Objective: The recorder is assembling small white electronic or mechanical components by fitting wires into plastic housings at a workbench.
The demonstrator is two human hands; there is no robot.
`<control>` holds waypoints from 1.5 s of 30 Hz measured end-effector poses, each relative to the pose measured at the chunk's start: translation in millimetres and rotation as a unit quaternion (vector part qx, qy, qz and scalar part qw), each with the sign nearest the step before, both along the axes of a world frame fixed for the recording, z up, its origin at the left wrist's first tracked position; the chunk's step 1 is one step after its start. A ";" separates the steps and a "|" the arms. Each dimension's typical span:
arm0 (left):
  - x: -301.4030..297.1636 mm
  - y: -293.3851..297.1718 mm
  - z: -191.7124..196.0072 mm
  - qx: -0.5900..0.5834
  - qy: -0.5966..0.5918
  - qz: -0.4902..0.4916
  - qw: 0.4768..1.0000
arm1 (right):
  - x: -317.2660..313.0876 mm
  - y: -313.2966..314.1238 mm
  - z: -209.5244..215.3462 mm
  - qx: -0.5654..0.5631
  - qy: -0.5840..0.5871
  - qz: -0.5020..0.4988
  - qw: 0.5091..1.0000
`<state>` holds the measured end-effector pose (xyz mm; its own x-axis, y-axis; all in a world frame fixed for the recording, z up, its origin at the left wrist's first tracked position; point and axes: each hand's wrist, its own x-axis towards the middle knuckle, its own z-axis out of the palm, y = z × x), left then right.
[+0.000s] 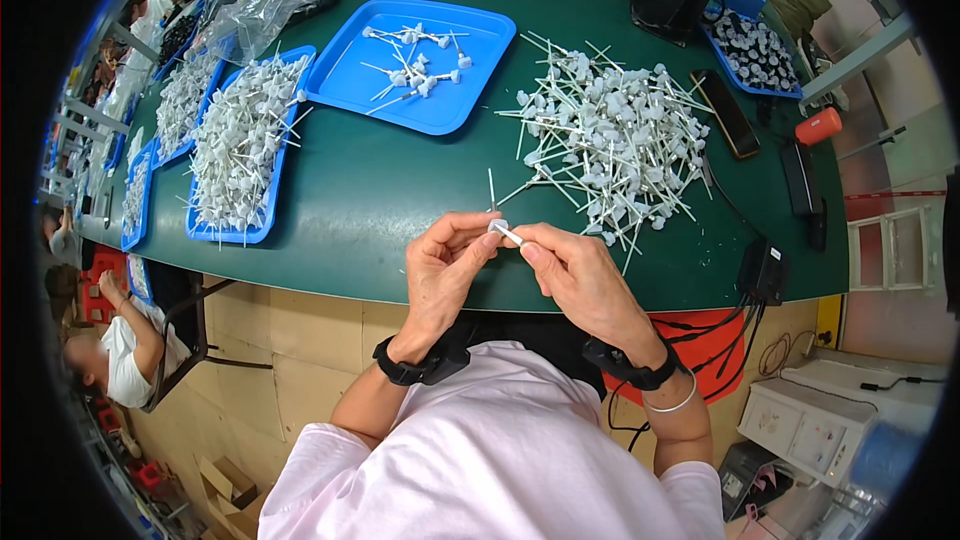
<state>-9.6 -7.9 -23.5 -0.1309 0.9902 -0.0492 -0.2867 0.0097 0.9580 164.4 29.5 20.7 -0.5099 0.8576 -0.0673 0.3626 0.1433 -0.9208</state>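
Gripping the pale head of a small white-stemmed piece [512, 236] between thumb and fingers of the left hand [445, 260], while pinching the stem between thumb and forefinger of the right hand [572, 268]. Slanting along its long axis, head to the upper left, stem running down to the right; held between both sets of fingertips, over the near part of the green desk [350, 200]. Facing, just beyond the left fingertips, a loose stem [491, 185] pointing away; farther out to the right, a large heap of similar pieces [610, 130], with a black phone [727, 115] just beside it. Bordered farther off by a shallow blue tray [460, 112] with a few scattered pieces inside, and, to the left, by a piled-full blue tray [262, 231].
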 end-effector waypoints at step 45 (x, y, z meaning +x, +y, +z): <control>5.5 1.7 3.9 -0.002 0.029 0.049 0.998 | -14.8 -18.5 -1.3 0.215 -0.085 -0.053 0.971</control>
<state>-4.1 -6.3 -19.6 -0.2293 0.9724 -0.0428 -0.2306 -0.0116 0.9730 149.6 10.9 19.4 -0.4298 0.8720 0.2343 0.5375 0.4556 -0.7096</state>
